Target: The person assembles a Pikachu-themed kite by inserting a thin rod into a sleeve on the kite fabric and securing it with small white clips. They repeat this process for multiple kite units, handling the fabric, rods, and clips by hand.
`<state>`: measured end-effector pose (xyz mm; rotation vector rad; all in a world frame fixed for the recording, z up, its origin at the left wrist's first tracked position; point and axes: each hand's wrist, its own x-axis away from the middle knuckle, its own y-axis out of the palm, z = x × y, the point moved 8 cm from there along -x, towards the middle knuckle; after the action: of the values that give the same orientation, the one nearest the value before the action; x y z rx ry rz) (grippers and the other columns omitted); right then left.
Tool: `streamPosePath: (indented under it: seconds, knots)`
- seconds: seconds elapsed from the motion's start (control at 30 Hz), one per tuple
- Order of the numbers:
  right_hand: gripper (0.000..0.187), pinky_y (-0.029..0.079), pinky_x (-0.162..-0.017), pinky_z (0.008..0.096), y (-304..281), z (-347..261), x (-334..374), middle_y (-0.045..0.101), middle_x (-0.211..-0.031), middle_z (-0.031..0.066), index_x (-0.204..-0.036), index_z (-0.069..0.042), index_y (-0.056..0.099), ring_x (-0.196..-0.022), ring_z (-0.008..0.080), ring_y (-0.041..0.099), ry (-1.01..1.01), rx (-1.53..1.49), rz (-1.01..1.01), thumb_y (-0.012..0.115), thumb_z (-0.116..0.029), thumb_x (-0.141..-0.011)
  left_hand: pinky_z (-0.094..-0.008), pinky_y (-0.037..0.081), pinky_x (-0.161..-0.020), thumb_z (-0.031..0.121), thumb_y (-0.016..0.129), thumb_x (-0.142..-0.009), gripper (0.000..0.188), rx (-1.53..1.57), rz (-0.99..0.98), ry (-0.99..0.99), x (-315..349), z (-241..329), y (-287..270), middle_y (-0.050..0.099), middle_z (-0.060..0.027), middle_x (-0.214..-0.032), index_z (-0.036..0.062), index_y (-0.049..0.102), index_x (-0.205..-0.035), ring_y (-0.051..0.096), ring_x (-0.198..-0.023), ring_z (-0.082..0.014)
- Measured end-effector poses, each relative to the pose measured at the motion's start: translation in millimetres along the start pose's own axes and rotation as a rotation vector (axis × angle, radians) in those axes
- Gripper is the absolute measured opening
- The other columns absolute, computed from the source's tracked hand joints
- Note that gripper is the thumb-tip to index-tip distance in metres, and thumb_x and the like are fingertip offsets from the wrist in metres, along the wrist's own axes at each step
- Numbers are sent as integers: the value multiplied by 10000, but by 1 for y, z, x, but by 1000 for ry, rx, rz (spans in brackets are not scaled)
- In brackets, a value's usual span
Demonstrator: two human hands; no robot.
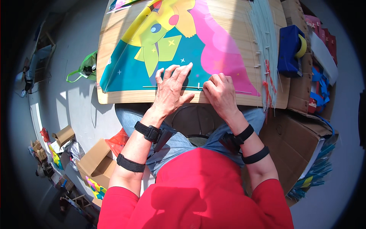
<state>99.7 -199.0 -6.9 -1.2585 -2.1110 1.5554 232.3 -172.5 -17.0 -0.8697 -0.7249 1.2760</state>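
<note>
A printed kite sheet [183, 49], teal, pink and yellow with a cartoon figure, lies on a wooden board [129, 98]. Along its near edge runs a thin pale rod [150, 87] carrying a small white clip [198, 86]. My left hand [170, 89] rests on the sheet over the rod, palm down, fingers apart and slightly bent. Just right of the clip, my right hand [220, 93] is closed, its fingers curled in a pinch at the rod. Its fingertips are partly hidden. The rod's far end comes out to the right of that hand.
At the board's right lie a bundle of thin white rods [263, 34] and red-marked strips [267, 80]. A blue tape dispenser [288, 53] with yellow tape stands beside them. Cardboard boxes [289, 141] flank me at right and lower left. A green bag [89, 63] hangs at the left.
</note>
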Motion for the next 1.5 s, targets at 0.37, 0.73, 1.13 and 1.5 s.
streamPosePath:
  seconds: [0.37, 0.73, 1.13, 1.5]
  knots:
    - [103, 409, -746, 360, 2, 0, -6, 538, -796, 37, -721, -88, 570, -820, 214, 531, 10, -12, 18, 666, -113, -748, -500, 168, -1109, 337, 791, -691, 912, -24, -28, -36, 0, -2, 1, 485, -10, -1342, 186, 340, -1469, 389, -1289, -222]
    - [88, 419, -735, 368, 5, 5, -5, 548, -789, 44, -736, -88, 579, -802, 226, 535, 3, -62, 6, 656, -122, -759, -509, 171, -1109, 298, 814, -650, 771, -3, -24, -52, -1, -3, 2, 479, 5, -1350, 209, 480, -1339, 379, -1305, -233]
    - [67, 413, -785, 372, 7, 7, -3, 551, -801, 47, -735, -97, 575, -835, 225, 541, 11, -15, 12, 611, -149, -757, -496, 180, -1102, 297, 784, -703, 717, -113, 13, -53, -9, 15, 1, 495, -5, -1313, 192, 475, -1342, 415, -1263, -225]
    - [91, 421, -791, 385, 5, 4, -7, 548, -800, 41, -756, -101, 579, -833, 230, 548, 22, -47, -34, 645, -156, -784, -458, 260, -1033, 208, 755, -735, 744, -37, 75, 8, -9, 21, 12, 521, -29, -1280, 167, 410, -1394, 464, -1206, -223]
